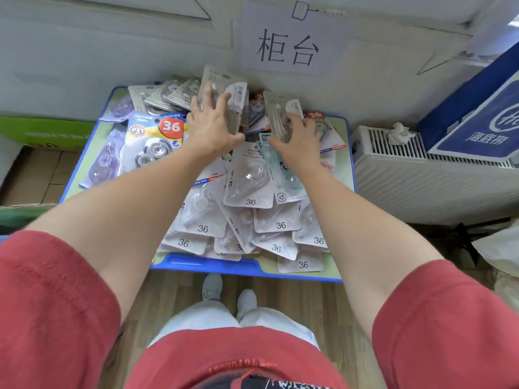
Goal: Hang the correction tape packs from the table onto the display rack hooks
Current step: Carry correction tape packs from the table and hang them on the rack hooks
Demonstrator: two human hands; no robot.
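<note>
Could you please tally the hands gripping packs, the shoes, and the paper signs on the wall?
Hands gripping grey correction tape packs: 2, left hand and right hand
Shoes: 2, left shoe and right shoe
Paper sign: 1
Total: 5

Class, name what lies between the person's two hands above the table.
In the head view, a red-labelled pack lies between the left hand and the right hand, which each grip grey packs.

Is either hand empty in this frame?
No, the left hand grips an upright grey pack and the right hand grips a second grey pack over the pile.
</note>
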